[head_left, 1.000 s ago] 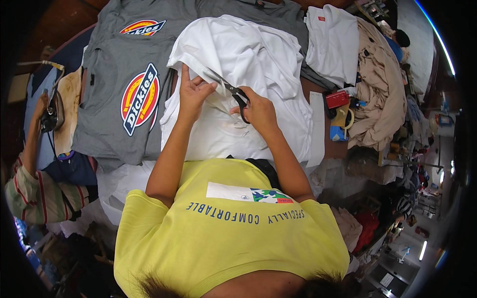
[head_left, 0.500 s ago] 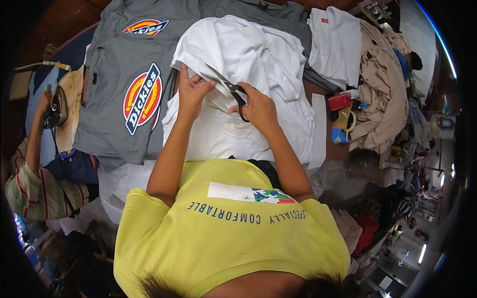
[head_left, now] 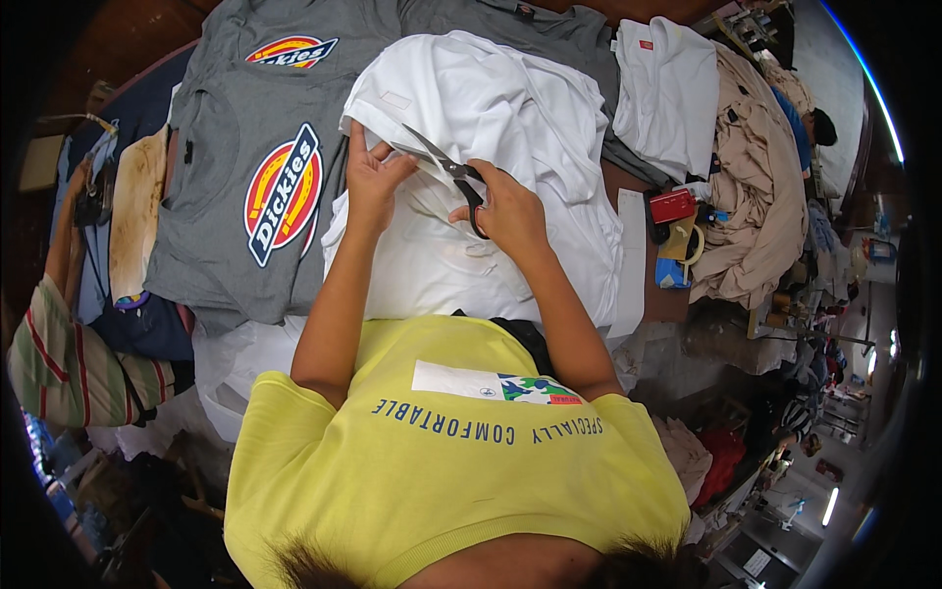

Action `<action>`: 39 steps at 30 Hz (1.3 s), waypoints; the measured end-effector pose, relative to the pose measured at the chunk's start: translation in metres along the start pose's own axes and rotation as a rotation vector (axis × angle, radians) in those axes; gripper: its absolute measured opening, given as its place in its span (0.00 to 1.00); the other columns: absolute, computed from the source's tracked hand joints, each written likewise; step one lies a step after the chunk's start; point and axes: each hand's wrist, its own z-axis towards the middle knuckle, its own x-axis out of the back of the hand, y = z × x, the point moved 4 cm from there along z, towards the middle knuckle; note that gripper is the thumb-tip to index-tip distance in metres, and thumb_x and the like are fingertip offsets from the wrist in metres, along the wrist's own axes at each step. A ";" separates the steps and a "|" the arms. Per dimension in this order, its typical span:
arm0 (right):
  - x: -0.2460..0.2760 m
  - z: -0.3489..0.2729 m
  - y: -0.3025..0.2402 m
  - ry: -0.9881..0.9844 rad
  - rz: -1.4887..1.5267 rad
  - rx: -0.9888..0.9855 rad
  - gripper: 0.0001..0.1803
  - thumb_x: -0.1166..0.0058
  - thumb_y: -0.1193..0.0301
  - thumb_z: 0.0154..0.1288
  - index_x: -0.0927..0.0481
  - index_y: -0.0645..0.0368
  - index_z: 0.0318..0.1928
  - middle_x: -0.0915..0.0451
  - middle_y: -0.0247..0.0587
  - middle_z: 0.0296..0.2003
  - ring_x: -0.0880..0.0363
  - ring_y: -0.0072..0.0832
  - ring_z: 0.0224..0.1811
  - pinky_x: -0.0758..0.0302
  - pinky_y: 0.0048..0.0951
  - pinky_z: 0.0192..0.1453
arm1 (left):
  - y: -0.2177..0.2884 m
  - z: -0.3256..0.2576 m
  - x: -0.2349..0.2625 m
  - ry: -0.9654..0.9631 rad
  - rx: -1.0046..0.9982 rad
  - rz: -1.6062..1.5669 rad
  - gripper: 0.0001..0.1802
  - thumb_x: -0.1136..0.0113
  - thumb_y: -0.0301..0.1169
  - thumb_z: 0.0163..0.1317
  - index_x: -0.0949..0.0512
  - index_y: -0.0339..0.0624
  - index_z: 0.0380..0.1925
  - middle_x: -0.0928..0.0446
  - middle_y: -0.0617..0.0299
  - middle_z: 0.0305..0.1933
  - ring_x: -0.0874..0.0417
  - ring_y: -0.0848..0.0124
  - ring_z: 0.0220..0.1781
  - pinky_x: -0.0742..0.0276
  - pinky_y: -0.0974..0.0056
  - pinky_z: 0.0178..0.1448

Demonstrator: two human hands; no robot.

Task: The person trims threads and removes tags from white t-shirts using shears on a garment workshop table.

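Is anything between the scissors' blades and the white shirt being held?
Nothing visible. The right hand holds the scissors with blades right on the white shirt, and the left hand pins the fabric beside them.

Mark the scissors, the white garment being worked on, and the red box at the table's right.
scissors [head_left: 444, 163], head view, on the blades
white garment [head_left: 491, 98], head view, on its upper folds
red box [head_left: 672, 205], head view, on its top face

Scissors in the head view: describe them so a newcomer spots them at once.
Start at the heap of white cotton garments in the middle of the worktable. The right hand rests on it, gripping dark loop handles. Those black-handled steel scissors point up-left toward the left hand, the only metal blades among soft cloth.
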 end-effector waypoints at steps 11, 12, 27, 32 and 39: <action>-0.004 0.002 0.006 -0.125 -0.004 -0.104 0.32 0.31 0.56 0.40 0.27 0.54 0.47 0.21 0.45 0.25 0.22 0.43 0.27 0.29 0.38 0.29 | 0.002 0.009 0.008 0.058 -0.018 -0.041 0.51 0.41 0.14 0.51 0.62 0.44 0.68 0.27 0.47 0.51 0.21 0.68 0.45 0.20 0.67 0.45; -0.003 0.004 0.002 -0.102 -0.019 -0.078 0.32 0.31 0.57 0.40 0.27 0.54 0.47 0.22 0.45 0.25 0.22 0.43 0.27 0.29 0.38 0.29 | 0.000 0.008 0.009 0.060 -0.013 -0.034 0.51 0.41 0.14 0.51 0.63 0.44 0.69 0.27 0.48 0.51 0.21 0.68 0.45 0.20 0.67 0.45; -0.010 0.014 0.005 -0.053 0.039 -0.019 0.34 0.29 0.59 0.37 0.26 0.54 0.49 0.24 0.42 0.22 0.25 0.35 0.22 0.30 0.31 0.28 | 0.003 0.016 0.015 0.070 -0.014 -0.067 0.49 0.42 0.13 0.51 0.60 0.43 0.68 0.28 0.48 0.50 0.21 0.68 0.46 0.20 0.66 0.47; -0.008 0.024 -0.003 -0.063 0.024 0.001 0.33 0.30 0.61 0.39 0.26 0.55 0.49 0.23 0.41 0.23 0.24 0.35 0.23 0.29 0.31 0.29 | 0.003 0.014 0.013 0.055 0.002 -0.032 0.49 0.43 0.13 0.50 0.60 0.42 0.68 0.27 0.47 0.50 0.21 0.68 0.46 0.20 0.67 0.47; -0.024 0.019 0.023 -0.244 0.196 -0.151 0.24 0.40 0.74 0.48 0.28 0.56 0.49 0.20 0.47 0.33 0.21 0.44 0.34 0.27 0.39 0.35 | 0.004 0.021 0.016 0.104 -0.032 -0.094 0.48 0.42 0.13 0.50 0.58 0.42 0.68 0.27 0.48 0.50 0.21 0.68 0.45 0.21 0.67 0.47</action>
